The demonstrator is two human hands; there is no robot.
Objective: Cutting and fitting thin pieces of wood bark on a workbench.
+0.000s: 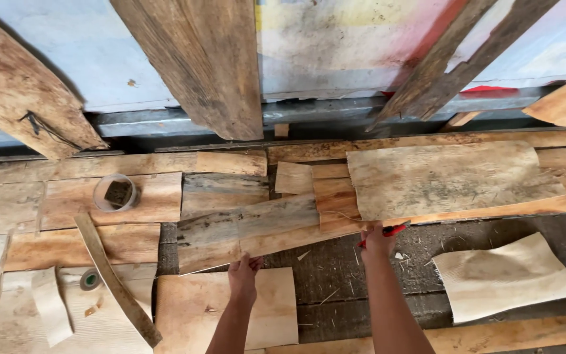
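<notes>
Head view over a floor of scrap timber: a person's left hand (244,274) grips the near edge of a long, weathered grey-brown plank (257,233), fingers curled over its lower rim, while the right hand (376,237) is closed around a red pencil-like marker (388,231) and rests at the same plank's edge further along. The plank lies slanted across a dark plank floor (361,269), its far end tucked under a broad pale sheet of wood veneer (447,177). Doing this well looks to call for keeping the left hand pressed firmly so the board does not slide, and bringing the marker tip flat to the edge before any line is drawn; a loose hold would likely let the slanted board skid on the sheets beneath. Counted: two hands, both the person's own; one red marker; one roll of clear tape (116,192) lying on a reddish board to the left; one smaller dark tape roll (90,279) below it; one thin curved strip of wood (116,285) lying diagonally; one curled pale veneer piece (502,275) apart on the right; one pale square sheet (227,308) under the left forearm; and at least four rough boards leaning against the wall behind.
</notes>
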